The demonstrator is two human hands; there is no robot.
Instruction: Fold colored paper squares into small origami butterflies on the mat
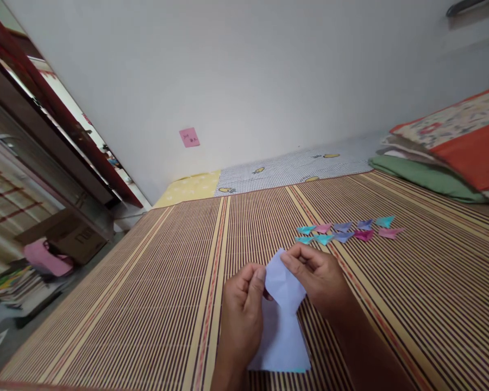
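Observation:
Between my two hands is a pale lavender sheet of paper (285,285), raised above the mat with creases across it. My left hand (244,309) pinches its left edge between thumb and fingers. At the top right corner, my right hand (315,274) pinches the same sheet with its thumb on the near face. Underneath lies a stack of paper (281,342), lavender on top, with a thin turquoise edge showing at the bottom right. Just beyond my right hand, several small folded paper pieces (344,237) in turquoise, pink, purple and magenta form two rows.
A striped bamboo mat (146,293) covers the bed. Folded bedding (464,144) is piled at the right against the wall. A pink note (189,137) sticks to the wall. On the floor at left are a cardboard box (79,236), a pink item (46,257) and stacked books (18,285).

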